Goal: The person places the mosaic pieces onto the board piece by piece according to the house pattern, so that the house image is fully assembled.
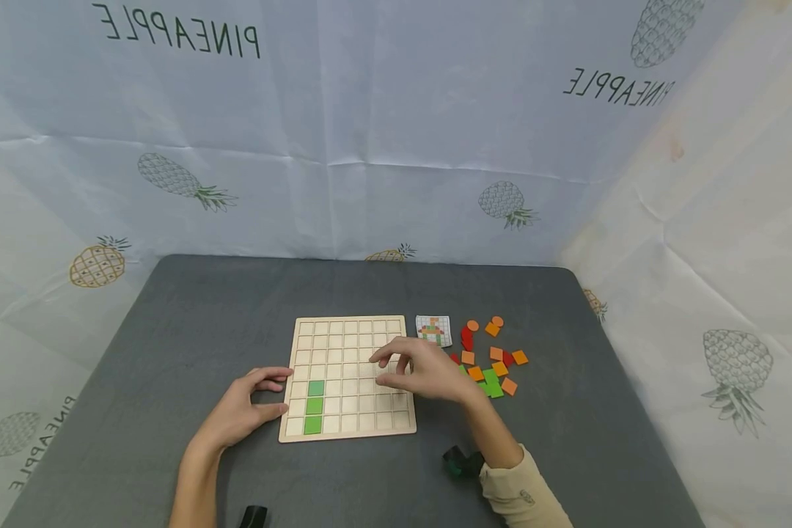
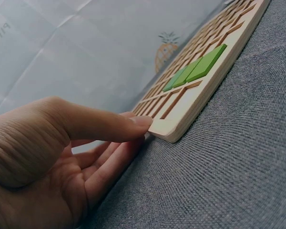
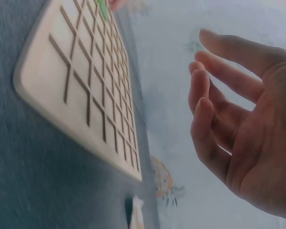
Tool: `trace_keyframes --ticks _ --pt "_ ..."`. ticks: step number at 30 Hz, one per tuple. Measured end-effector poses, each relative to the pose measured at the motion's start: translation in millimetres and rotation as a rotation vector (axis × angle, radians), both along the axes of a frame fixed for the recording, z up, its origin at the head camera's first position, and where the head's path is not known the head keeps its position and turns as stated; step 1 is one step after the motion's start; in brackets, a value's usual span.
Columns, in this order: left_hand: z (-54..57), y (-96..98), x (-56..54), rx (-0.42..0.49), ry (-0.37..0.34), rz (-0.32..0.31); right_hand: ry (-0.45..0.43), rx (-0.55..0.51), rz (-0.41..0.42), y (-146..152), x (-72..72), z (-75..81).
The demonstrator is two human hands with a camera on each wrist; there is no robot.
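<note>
A light wooden grid board (image 1: 350, 435) lies on the dark grey table. Three green square tiles, the nearest one (image 1: 313, 424) included, fill a column of cells near its left side. My left hand (image 1: 240, 407) touches the board's left edge, thumb and fingers spread apart along it. In the left wrist view the thumb (image 2: 105, 125) meets the rim close to a corner. Over the right part of the board hovers my right hand (image 1: 425, 370), its fingers loosely bent. The right wrist view shows no tile between the fingers of this hand (image 3: 243, 114).
Right of the board lie loose tiles: orange squares (image 1: 519, 357), orange circles (image 1: 497, 321), red pieces (image 1: 466, 337) and green squares (image 1: 495, 389). A small pattern card (image 1: 443, 323) sits by the board's upper right corner. Dark objects (image 1: 254, 516) are near the forearms.
</note>
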State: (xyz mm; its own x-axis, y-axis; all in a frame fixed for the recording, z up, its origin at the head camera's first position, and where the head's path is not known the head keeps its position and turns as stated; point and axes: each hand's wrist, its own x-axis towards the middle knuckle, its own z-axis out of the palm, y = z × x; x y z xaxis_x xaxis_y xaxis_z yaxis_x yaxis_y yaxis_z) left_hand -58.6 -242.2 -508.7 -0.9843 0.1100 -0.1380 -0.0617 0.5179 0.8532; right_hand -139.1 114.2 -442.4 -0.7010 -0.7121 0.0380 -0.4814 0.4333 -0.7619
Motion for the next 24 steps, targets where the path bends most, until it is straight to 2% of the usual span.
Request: trace_keyframes --ticks 7,15,19,24 --pt "0.0 1.3 0.0 -0.013 -0.013 0.000 0.025 -0.049 -0.076 28.4 -5.2 1.5" --pt "1.1 2.0 -0.1 -0.023 -0.012 0.007 -0.001 -0.099 -0.200 65.5 -12.1 6.4" --pt "1.3 2.4 -0.2 -0.025 -0.014 0.009 0.005 -0.094 -0.254 80.8 -16.7 7.6" --pt "1.5 2.1 -0.2 -0.024 -0.014 0.007 -0.039 -0.074 -0.327 99.2 -22.0 7.2"
